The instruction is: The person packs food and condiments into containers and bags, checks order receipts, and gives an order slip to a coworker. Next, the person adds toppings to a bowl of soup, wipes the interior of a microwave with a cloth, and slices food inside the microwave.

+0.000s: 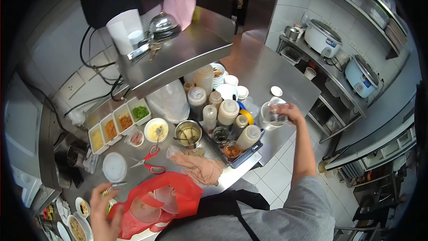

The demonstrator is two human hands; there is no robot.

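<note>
My right hand (290,112) is closed on a clear plastic cup (277,115) at the right end of the counter, over a white container (267,118). At the lower left, my left hand (106,209) has its fingers apart, beside a red plastic bag (178,192) with clear round lids inside. Red-handled scissors (151,159) lie open behind the bag, next to a crumpled pink cloth (203,166). Squeeze bottles (228,112) and jars stand in a dark tray (245,157) between my hands. Left of the scissors is a white round lid (114,167).
White tubs of chopped food (140,112), a yellow bowl (156,130) and a metal pot (188,134) stand along the back. A raised steel shelf (187,49) holds a bell (163,22). Rice cookers (323,38) stand at the right.
</note>
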